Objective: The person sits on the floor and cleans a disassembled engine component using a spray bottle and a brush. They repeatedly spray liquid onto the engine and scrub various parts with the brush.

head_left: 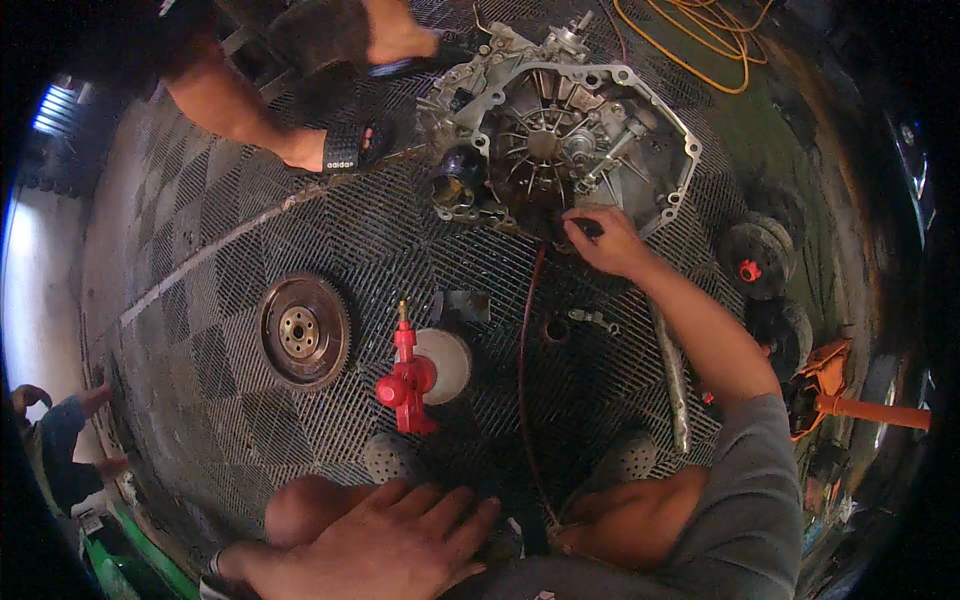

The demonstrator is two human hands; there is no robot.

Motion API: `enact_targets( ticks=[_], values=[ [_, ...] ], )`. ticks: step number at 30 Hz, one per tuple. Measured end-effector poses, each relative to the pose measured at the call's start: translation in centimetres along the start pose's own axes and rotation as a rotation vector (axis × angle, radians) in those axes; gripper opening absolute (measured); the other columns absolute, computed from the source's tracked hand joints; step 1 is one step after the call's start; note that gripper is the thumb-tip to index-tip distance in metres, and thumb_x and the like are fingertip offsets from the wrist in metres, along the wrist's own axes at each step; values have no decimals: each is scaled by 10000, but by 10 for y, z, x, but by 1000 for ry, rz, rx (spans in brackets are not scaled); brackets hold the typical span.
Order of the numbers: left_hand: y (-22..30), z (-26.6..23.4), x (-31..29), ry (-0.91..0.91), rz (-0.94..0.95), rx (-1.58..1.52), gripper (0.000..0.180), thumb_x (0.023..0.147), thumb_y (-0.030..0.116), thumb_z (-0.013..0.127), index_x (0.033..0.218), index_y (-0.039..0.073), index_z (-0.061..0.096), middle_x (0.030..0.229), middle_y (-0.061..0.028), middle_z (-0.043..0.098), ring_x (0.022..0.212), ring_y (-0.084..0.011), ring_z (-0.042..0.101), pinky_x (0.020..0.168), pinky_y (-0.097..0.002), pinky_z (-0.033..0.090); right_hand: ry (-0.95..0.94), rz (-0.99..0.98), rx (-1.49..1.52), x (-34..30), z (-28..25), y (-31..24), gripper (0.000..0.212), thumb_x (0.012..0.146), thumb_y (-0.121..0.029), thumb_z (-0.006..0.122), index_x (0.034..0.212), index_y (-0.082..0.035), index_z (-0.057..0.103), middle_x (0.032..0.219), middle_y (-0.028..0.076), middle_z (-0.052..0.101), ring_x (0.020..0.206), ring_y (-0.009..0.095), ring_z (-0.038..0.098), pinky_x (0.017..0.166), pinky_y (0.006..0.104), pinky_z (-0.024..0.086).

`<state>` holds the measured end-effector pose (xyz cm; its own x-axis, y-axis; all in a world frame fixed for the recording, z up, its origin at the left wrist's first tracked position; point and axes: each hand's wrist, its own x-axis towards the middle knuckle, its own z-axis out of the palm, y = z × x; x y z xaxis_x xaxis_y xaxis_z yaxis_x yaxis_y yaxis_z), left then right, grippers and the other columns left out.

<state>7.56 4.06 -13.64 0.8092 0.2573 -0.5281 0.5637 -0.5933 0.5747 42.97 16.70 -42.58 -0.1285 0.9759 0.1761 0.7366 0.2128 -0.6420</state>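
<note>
A dark checkered grid-tile floor [250, 240] fills the workshop, crossed by a pale diagonal seam. Daylight glows from a window [55, 110] at ten o'clock; a pale wall [35, 300] runs at nine o'clock.

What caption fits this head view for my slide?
Right hand touching a gearbox housing; left hand on the knee; flywheel nearby.
</note>
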Motion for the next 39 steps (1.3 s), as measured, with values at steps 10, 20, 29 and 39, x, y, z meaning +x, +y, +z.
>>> enact_targets(
  ticks=[10, 20, 29, 39],
  values=[
    [-3, -2, 11, -83, 23, -4, 530, 933, 301, 545, 1357, -10, 484, 1321, -191, 532, 1186, -345, 522, 1025, -447, 409, 110, 64, 298, -4, 23, 2, 188, 870, -148, 677, 1011, -27, 708, 970, 119, 723, 936, 207, 686, 830, 310, 526],
    [2, 0, 9, -92, 43, 41, 521, 949, 296, 516, 1368, -10, 472, 1342, -199, 512, 1229, -359, 493, 1066, -459, 370, 301, -39, 161, 49, 44, -27, 224, 893, -238, 665, 973, -32, 703, 895, 90, 717, 770, 225, 698, 717, 339, 546],
    [3, -2, 8, -60, -17, 54, 527, 933, 307, 545, 1352, -9, 490, 1298, -194, 550, 1196, -351, 514, 1053, -464, 376, 134, 387, 686, 29, 30, -22, 214, 959, -177, 624, 1018, 24, 660, 791, 66, 666, 673, 128, 657, 601, 251, 532],
    [-3, 2, 14, 71, 97, 163, 498, 895, 385, 615, 1240, 30, 562, 1145, -133, 631, 940, -279, 636, 850, -389, 496, 153, 522, 769, 50, 40, -34, 226, 942, -185, 654, 1037, 20, 661, 812, 98, 673, 681, 150, 671, 610, 295, 569]
  ],
)
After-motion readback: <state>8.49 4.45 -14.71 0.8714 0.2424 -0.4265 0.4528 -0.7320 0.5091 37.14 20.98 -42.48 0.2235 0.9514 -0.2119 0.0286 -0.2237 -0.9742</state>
